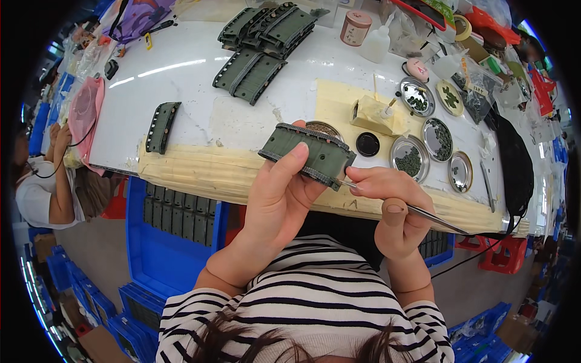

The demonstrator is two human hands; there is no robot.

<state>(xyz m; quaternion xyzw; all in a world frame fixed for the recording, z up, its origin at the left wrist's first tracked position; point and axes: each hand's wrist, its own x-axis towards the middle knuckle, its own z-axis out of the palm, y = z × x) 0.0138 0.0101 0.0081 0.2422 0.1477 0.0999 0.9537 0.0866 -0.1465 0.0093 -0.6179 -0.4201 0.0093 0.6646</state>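
My left hand is closed round a dark green curved plastic piece with ribbed, studded long edges, its thumb lying across the top face. Pinched in my right hand are slim metal tweezers. Their tip meets the piece at its lower right corner; whether a tiny part is between the points is too small to tell. A similar green piece lies alone on the table to the left. Further back, more green pieces lie beside a stack of the same kind.
Right of my hands stand round metal dishes with tiny green parts, a black lid and a cream block with a stick. A blue crate holds green pieces below the padded table edge. Another person sits at left.
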